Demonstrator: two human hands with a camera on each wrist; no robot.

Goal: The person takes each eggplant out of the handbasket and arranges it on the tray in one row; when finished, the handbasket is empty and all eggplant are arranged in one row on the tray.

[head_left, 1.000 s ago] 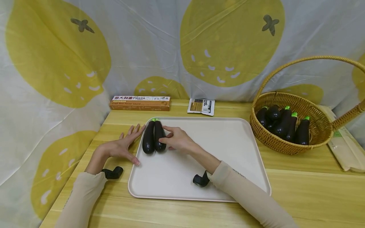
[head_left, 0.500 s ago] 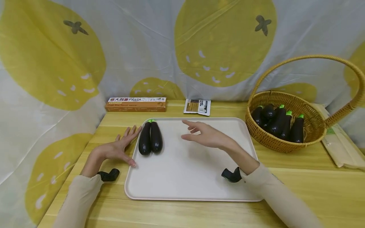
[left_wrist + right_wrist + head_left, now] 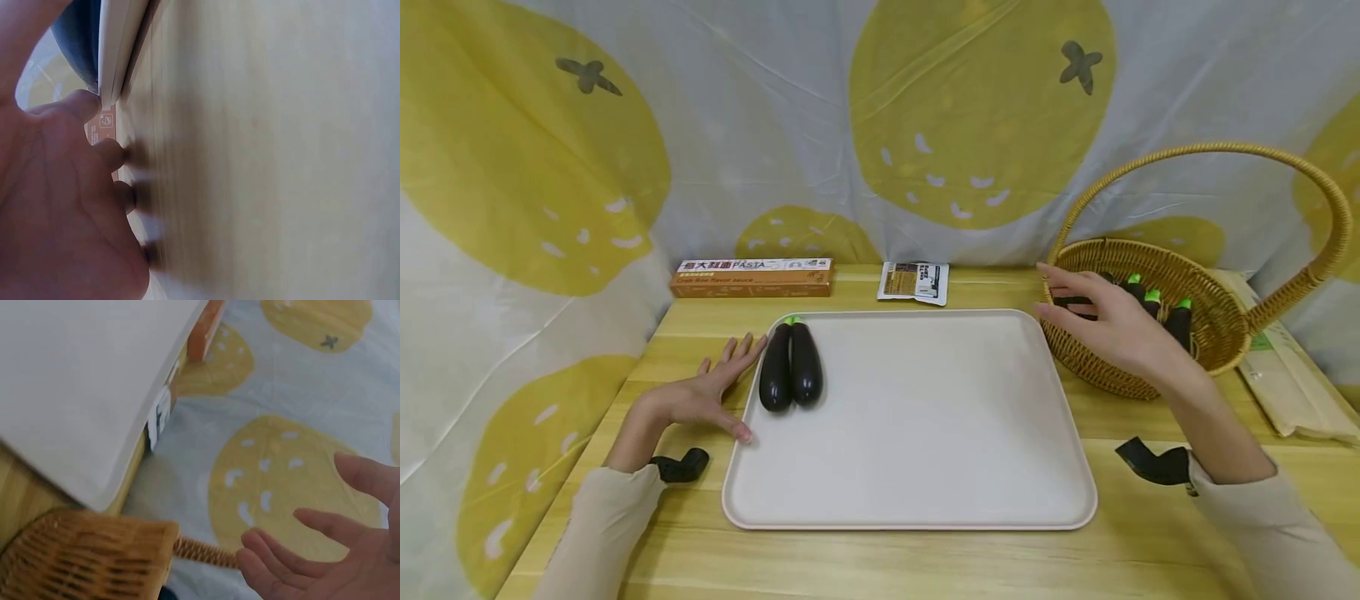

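Two dark eggplants with green stem ends lie side by side at the left end of the white tray. My left hand rests at the tray's left rim with its fingers spread; the left wrist view shows fingertips down by the tray edge. In the head view my right hand is over the left side of the wicker basket, holding nothing, its fingers relaxed. Several more eggplants lie in the basket, partly hidden behind that hand. The right wrist view shows the basket's wall below the loose fingers.
A pasta box and a small food packet lie behind the tray along the curtain. The basket's tall handle arches above it. A flat beige package lies right of the basket on the wooden table.
My right hand has let go of the right eggplant on the tray and moved right, across to the basket. My left hand stays at the tray's rim. The view has shifted slightly.
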